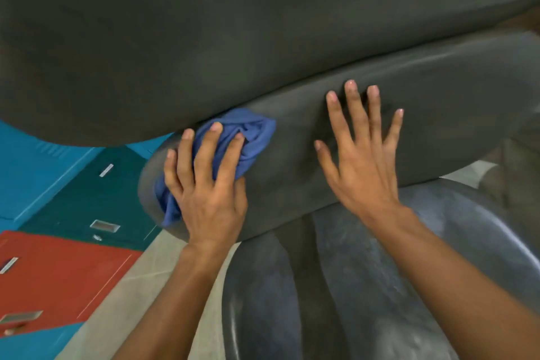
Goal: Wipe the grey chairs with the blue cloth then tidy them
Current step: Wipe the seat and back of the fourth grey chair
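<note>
Lockers (67, 269) in red, teal and blue line the left. Crumpled blue cloth (233, 140) lies diagonally on the grey chair (438, 126), gripped by the left hand (207, 190); the right hand (362, 161) rests flat, fingers spread.

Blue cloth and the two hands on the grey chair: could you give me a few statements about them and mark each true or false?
1. The left hand presses the blue cloth against the grey chair back. True.
2. The right hand holds a second cloth. False: it lies flat on the chair back, fingers spread, holding nothing.
3. The cloth is crumpled, not folded flat. True.
4. The cloth lies at the right end of the chair back. False: it is near the left end.
5. The lockers at lower left are all one colour. False: red, green and blue panels show.
</note>
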Available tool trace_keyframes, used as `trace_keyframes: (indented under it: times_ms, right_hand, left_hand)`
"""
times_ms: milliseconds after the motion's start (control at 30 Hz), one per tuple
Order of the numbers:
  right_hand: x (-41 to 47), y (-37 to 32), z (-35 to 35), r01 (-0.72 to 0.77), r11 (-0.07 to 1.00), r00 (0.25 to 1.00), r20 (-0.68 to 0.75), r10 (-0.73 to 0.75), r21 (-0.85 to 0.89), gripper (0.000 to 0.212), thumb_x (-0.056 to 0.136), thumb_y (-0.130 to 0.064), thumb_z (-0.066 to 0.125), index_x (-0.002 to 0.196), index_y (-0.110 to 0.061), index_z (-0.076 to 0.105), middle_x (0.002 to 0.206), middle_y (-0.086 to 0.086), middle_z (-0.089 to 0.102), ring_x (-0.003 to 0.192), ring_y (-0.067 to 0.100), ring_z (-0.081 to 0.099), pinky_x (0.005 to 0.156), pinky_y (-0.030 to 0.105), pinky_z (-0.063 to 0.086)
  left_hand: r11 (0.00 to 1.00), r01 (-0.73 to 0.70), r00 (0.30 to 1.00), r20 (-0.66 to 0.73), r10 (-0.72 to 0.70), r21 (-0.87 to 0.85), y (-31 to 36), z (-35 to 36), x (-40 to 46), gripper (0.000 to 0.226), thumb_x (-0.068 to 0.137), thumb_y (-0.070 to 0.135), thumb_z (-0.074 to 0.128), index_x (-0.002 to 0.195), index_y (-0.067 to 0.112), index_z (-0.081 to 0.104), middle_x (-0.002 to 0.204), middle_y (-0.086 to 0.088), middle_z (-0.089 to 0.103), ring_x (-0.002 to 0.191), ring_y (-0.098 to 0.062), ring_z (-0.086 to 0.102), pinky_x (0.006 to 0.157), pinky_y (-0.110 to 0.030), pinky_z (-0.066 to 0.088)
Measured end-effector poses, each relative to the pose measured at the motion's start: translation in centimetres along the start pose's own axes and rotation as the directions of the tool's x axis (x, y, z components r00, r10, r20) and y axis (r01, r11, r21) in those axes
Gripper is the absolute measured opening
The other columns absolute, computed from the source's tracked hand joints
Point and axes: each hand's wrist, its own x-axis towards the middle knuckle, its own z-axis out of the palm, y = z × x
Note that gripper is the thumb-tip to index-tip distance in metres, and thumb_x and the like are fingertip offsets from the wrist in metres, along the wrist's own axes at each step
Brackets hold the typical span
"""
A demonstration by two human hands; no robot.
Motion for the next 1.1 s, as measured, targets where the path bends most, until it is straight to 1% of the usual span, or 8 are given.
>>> trace_keyframes:
  times_ms: [233, 400, 467, 533, 733, 833, 967, 1100]
  right_hand:
    - [0.7, 3.1, 1.4, 0.124, 0.990, 0.980, -0.149, -0.132, -0.068, 0.063, 0.102, -0.034, 0.050, 0.160, -0.026, 0.025, 0.168, 0.002, 0.017, 0.155, 0.034, 0.012, 0.114, 0.076, 0.009]
    - [1.1, 4.8, 1.9, 0.183, 0.976, 0.971, -0.129, -0.199, -0.120, 0.061, 0.108, -0.035, 0.041, 0.162, -0.031, 0.014, 0.169, -0.004, 0.007, 0.156, 0.030, 0.006, 0.112, 0.078, 0.008]
    - [1.0, 5.0, 1.9, 0.188, 0.975, 0.971, -0.127, -0.202, -0.116, 0.061, 0.108, -0.037, 0.040, 0.162, -0.030, 0.012, 0.170, -0.003, 0.006, 0.156, 0.030, 0.005, 0.113, 0.077, 0.008]
    - [1.0, 5.0, 1.9, 0.196, 0.973, 0.969, -0.129, -0.211, -0.120, 0.062, 0.108, -0.037, 0.041, 0.162, -0.029, 0.011, 0.170, -0.002, 0.006, 0.156, 0.032, 0.006, 0.113, 0.077, 0.009]
    - [1.0, 5.2, 2.1, 0.209, 0.970, 0.966, -0.128, -0.224, -0.124, 0.063, 0.109, -0.038, 0.040, 0.162, -0.026, 0.010, 0.170, 0.002, 0.008, 0.155, 0.037, 0.008, 0.114, 0.077, 0.008]
    - [1.0, 5.4, 2.1, 0.219, 0.968, 0.963, -0.133, -0.235, -0.127, 0.063, 0.108, -0.038, 0.041, 0.162, -0.025, 0.011, 0.170, 0.003, 0.009, 0.155, 0.036, 0.009, 0.114, 0.076, 0.009]
    - [0.8, 5.4, 2.1, 0.218, 0.969, 0.964, -0.131, -0.233, -0.118, 0.064, 0.108, -0.039, 0.041, 0.162, -0.026, 0.010, 0.170, 0.002, 0.006, 0.156, 0.035, 0.006, 0.115, 0.075, 0.008]
    - [0.5, 4.8, 2.6, 0.191, 0.979, 0.967, -0.160, -0.200, -0.070, 0.065, 0.108, -0.032, 0.043, 0.162, -0.024, 0.010, 0.170, 0.003, 0.006, 0.156, 0.037, 0.004, 0.117, 0.073, 0.007]
  left_hand:
    - [0.976, -0.215, 0.977, 0.004, 0.215, 0.034, 6.5, 5.0, 2.5, 0.052, 0.098, 0.010, 0.055, 0.150, 0.017, 0.052, 0.160, -0.004, 0.041, 0.150, -0.032, 0.035, 0.123, -0.053, 0.019]
    - [0.872, -0.450, 0.874, 0.294, 0.387, 0.190, 0.0, 2.6, -3.2, 0.076, 0.087, -0.002, 0.044, 0.160, 0.018, 0.033, 0.171, 0.004, 0.016, 0.159, -0.031, 0.005, 0.127, -0.052, 0.001]
    - [0.856, -0.443, 0.877, 0.327, 0.352, 0.266, -4.2, 0.0, -5.2, 0.085, 0.082, -0.001, 0.050, 0.161, 0.019, 0.028, 0.173, 0.004, 0.007, 0.159, -0.033, -0.003, 0.127, -0.053, -0.003]
    - [0.869, -0.393, 0.911, 0.253, 0.324, 0.300, -6.2, -1.6, -4.7, 0.075, 0.088, 0.001, 0.050, 0.159, 0.016, 0.031, 0.173, -0.001, 0.007, 0.158, -0.036, -0.003, 0.127, -0.055, -0.002]
    - [0.934, -0.303, 0.953, 0.070, 0.295, 0.190, 2.1, 2.3, 2.1, 0.073, 0.084, 0.000, 0.063, 0.154, 0.008, 0.044, 0.165, -0.008, 0.030, 0.151, -0.045, 0.020, 0.126, -0.054, 0.003]
    - [0.890, -0.424, 0.902, 0.165, 0.399, 0.165, 3.2, 4.3, -0.3, 0.074, 0.088, -0.004, 0.050, 0.159, 0.009, 0.033, 0.167, -0.005, 0.024, 0.154, -0.036, 0.018, 0.127, -0.052, 0.001]
    - [0.807, -0.556, 0.802, 0.383, 0.459, 0.199, -2.1, 2.2, -6.4, 0.078, 0.084, -0.004, 0.041, 0.160, 0.014, 0.034, 0.171, 0.002, 0.018, 0.159, -0.031, -0.002, 0.127, -0.052, -0.003]
    - [0.888, -0.379, 0.918, 0.229, 0.325, 0.260, -6.9, -2.6, -5.2, 0.058, 0.099, 0.002, 0.034, 0.154, 0.014, 0.042, 0.166, -0.002, 0.028, 0.159, -0.035, 0.000, 0.127, -0.054, 0.000]
